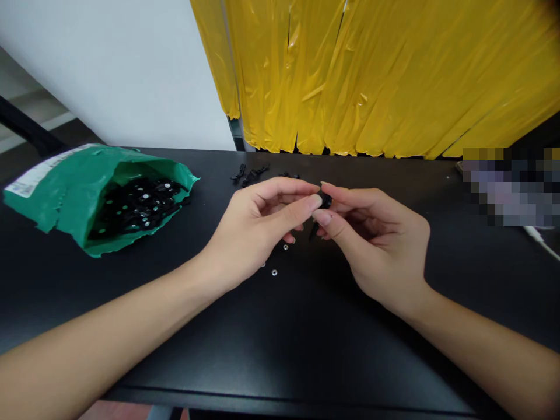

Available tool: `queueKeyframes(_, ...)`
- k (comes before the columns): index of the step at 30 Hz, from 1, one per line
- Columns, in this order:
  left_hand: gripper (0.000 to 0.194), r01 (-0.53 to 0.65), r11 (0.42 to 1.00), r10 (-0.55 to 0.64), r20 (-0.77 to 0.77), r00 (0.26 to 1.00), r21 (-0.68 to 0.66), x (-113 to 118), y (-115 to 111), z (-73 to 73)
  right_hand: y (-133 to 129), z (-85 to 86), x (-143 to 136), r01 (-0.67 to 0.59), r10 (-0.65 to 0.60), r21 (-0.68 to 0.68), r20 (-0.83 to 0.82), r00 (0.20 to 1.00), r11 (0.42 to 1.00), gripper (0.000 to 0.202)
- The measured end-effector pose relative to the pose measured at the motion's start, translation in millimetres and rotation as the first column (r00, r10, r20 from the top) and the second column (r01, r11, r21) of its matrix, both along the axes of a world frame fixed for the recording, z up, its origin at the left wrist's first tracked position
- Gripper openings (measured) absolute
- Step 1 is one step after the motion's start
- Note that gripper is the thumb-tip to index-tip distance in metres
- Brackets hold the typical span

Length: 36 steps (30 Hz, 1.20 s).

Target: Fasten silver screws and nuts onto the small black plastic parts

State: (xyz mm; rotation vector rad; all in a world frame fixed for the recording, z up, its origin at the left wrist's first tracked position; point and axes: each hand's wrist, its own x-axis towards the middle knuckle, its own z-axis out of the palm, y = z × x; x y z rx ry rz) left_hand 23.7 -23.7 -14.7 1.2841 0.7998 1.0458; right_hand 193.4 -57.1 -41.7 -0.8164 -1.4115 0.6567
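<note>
Between the fingertips of both hands is a small black piece, mostly hidden by the fingers; a thin dark end hangs below it. My left hand pinches it from the left, thumb against forefinger. From the right, my right hand grips it the same way. Below my left hand a small silver ring lies on the black table, with another silver ring close by. Several small black pieces lie behind my left hand.
A torn green bag on the left lies open, full of black pieces with silver dots. Yellow plastic sheeting hangs at the back beside a white panel. A blurred-out object and a white cable are at right.
</note>
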Motion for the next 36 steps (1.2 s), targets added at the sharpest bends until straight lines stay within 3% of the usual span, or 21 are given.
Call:
queueKeyframes(7, 0.014, -0.029, 0.996, 0.039, -0.122, 0.992, 0.087, 1.2, 0.2, 1.4, 1.5, -1.4, 2.3, 0.039, -0.039, 0.006, 0.083, 0.996, 0.999, 0.032)
queueKeyframes(12, 0.015, -0.030, 0.998, 0.036, -0.111, 0.993, 0.054, 0.5, 0.1, -1.5, 1.8, -3.4, 4.3, 0.078, -0.087, 0.051, 0.192, 0.978, 0.996, 0.029)
queueKeyframes(16, 0.013, -0.030, 0.999, 0.032, -0.097, 0.995, 0.031, -0.4, 0.7, -2.0, 1.6, -5.4, 2.4, 0.062, -0.070, 0.059, 0.154, 0.986, 0.996, 0.031)
queueKeyframes(28, 0.012, 0.162, 0.954, -0.136, 0.120, 0.983, -0.250, -5.0, 0.5, 6.1, 2.1, -3.8, 1.2, 0.023, -0.028, 0.069, 0.073, 0.997, 0.997, 0.035)
queueKeyframes(34, 0.019, 0.029, 1.000, -0.029, -0.082, 0.996, 0.000, -4.0, 0.4, 5.4, 4.5, -4.7, 0.8, 0.040, -0.048, 0.092, 0.082, 0.995, 0.995, 0.040)
queueKeyframes(36, 0.017, 0.022, 0.999, -0.019, -0.101, 0.995, 0.026, -2.8, -0.8, 4.3, 4.9, -4.7, 1.3, 0.041, -0.049, 0.089, 0.087, 0.995, 0.995, 0.039)
